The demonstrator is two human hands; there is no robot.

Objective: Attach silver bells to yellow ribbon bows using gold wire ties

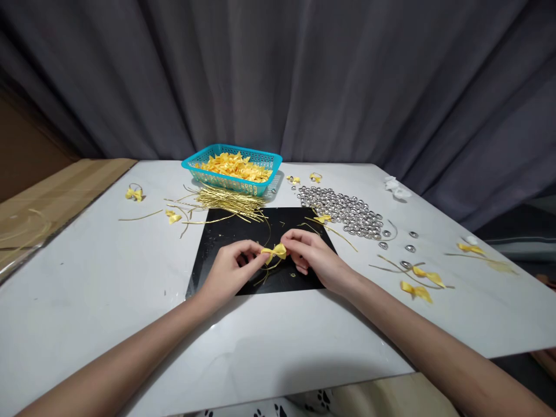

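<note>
Between my two hands is a small yellow ribbon bow, held just above a black mat. My left hand pinches the bow's left end between thumb and forefinger. At its right end, my right hand closes thumb and fingertips on the ribbon, the other fingers curled. A thin gold wire tie hangs below the bow; how it is joined to the bow is hidden. Beyond the mat's far edge lies a pile of gold wire ties. Silver bells or beads spread to the right of it.
A blue plastic basket of yellow bows stands at the back. Loose bows and wires are scattered right. One wired bow lies far left, near brown cardboard. Crumpled white tissue sits back right. A grey curtain hangs behind.
</note>
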